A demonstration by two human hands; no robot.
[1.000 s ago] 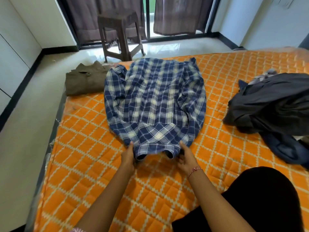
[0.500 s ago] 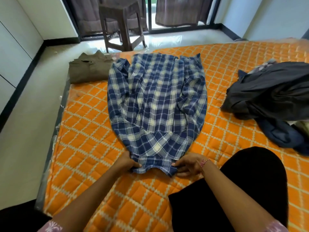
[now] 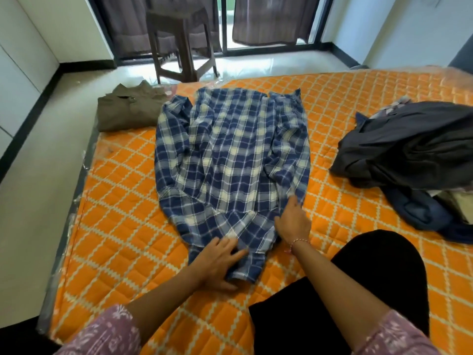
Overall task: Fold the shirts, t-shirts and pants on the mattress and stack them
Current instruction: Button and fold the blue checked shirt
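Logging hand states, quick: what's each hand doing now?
Left hand: open, pressing flat on the plaid shirt.
Right hand: open, fingers touching the shirt's edge.

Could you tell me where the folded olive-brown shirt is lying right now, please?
In the head view the folded olive-brown shirt lies at the mattress's far left corner, just left of the plaid shirt and near the stool.

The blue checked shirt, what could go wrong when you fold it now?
The blue checked shirt has wrinkles near the collar, where the left hand presses; they might get folded in. The right hand is on the tucked sleeve, which might slip back out. The shirt's far end lies by the mattress edge, close to the folded brown shirt, so a swing might knock that.
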